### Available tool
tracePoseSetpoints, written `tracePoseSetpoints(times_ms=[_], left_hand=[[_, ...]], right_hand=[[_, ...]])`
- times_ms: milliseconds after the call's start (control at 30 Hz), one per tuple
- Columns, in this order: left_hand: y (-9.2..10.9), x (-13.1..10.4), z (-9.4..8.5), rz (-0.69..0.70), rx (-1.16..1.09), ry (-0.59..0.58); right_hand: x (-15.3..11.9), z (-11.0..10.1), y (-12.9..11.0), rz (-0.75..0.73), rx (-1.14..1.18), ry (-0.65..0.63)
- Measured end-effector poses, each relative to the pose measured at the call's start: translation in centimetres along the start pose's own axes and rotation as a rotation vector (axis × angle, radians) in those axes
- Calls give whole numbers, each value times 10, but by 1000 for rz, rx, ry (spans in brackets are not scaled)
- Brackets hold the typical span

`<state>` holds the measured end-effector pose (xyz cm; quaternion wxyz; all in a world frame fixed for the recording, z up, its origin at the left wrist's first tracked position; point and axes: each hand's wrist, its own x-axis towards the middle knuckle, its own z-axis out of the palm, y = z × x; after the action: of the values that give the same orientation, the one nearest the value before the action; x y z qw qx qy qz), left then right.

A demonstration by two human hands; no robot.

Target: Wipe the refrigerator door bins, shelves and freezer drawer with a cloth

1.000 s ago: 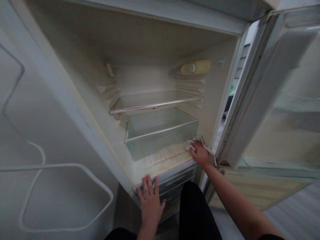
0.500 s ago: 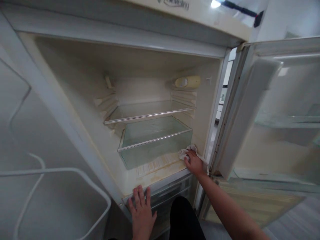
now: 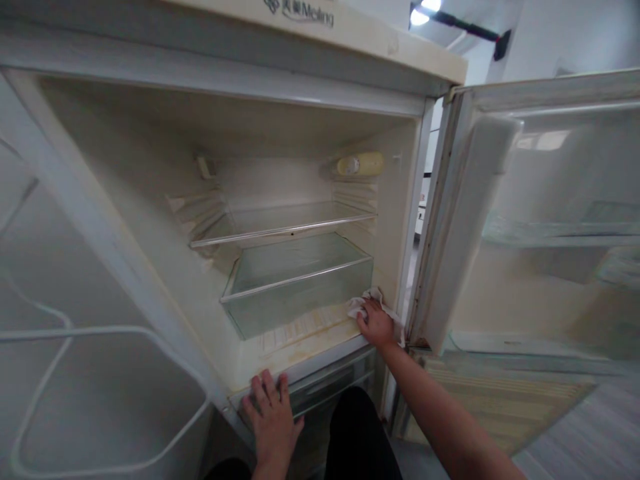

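Inside the open refrigerator (image 3: pixel 295 87), my right hand (image 3: pixel 376 323) presses a crumpled whitish cloth (image 3: pixel 373 293) onto the front right corner of the stained floor (image 3: pixel 313 337). Part of the cloth hangs from under my palm toward the door hinge side. My left hand (image 3: pixel 273 417) lies with fingers spread on the front sill at the lower left, holding nothing. Just behind the cloth stands a clear drawer (image 3: pixel 300 300), and above it is a glass shelf (image 3: pixel 285 228).
The refrigerator door (image 3: pixel 540 287) stands wide open on the right, with clear door racks. A yellowish lamp cover (image 3: pixel 360 164) sits on the inner right wall. Below the sill are lower drawers (image 3: pixel 330 387) and my knee (image 3: pixel 360 433). A white cable (image 3: pixel 100 332) loops at the left.
The camera view has shifted, so the refrigerator and both hands appear further left. My right hand stays on the cloth at the same corner, and my left hand remains on the sill.
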<state>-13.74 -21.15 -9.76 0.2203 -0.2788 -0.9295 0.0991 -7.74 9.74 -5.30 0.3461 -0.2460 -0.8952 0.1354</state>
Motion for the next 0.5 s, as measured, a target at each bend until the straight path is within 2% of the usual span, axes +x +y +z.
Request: tracePoseSetpoints(times_ms=[133, 333, 500], left_hand=[[-2, -1, 5, 23, -34, 5], [-5, -3, 15, 61, -160, 156], [-3, 0, 33, 105, -403, 321]], right_hand=[[1, -3, -4, -8, 5, 21], [3, -4, -7, 29, 0, 3], [3, -1, -5, 8, -8, 52]])
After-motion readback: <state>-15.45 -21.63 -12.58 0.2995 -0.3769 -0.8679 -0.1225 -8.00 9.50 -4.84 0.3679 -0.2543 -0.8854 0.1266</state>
